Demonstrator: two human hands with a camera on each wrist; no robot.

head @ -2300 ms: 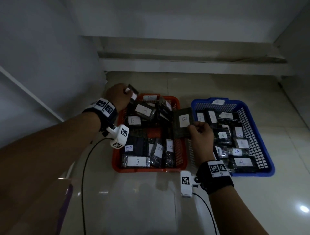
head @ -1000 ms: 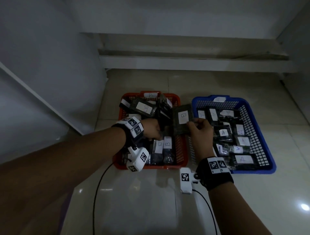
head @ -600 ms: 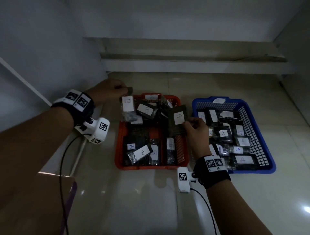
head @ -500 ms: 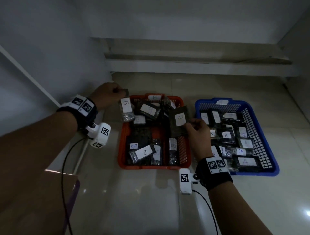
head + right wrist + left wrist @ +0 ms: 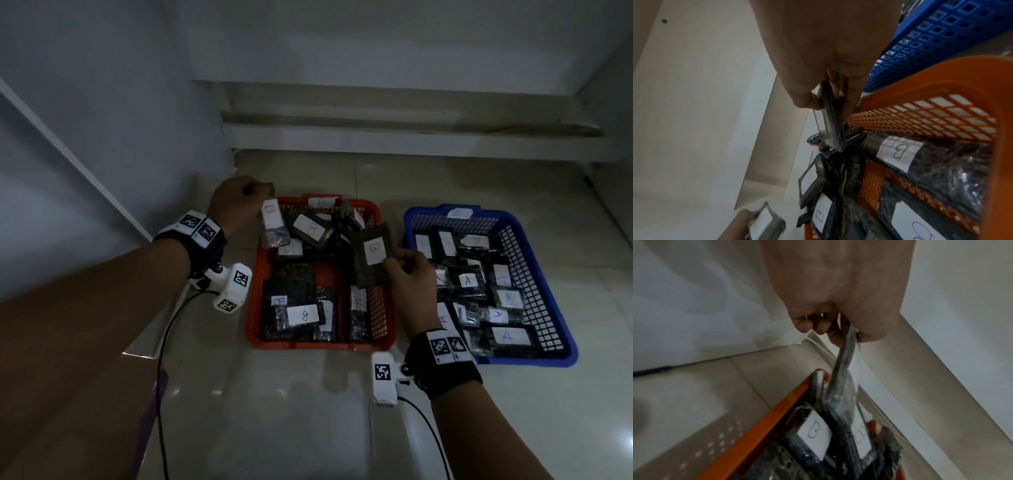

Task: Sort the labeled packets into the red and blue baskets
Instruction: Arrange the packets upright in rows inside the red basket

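At the far left corner of the red basket [image 5: 255, 301], a packet marked B [image 5: 273, 222] is held by the left hand [image 5: 233, 202]. Its top edge is pinched between the thumb and the curled fingers [image 5: 819, 324], so the grip is closed on it. The packet hangs straight down from the grip, with its long side up and down and its label turned toward the person. Its bottom end points into the basket, just above the other B packets lying there. The floor carries both baskets, which stand side by side. Further right, over the right side of the red basket, a second B packet [image 5: 372, 255] is held by the right hand [image 5: 412, 274]. It is pinched at its right edge between thumb and fingers. This packet stands almost upright and leans a little to the left, with its long side running up and away. The red basket is right under it, and the blue basket [image 5: 561, 346], filled with A packets, is just to the right. It is judged that both B packets need only be lowered and let go, since the red basket lies below each grip.
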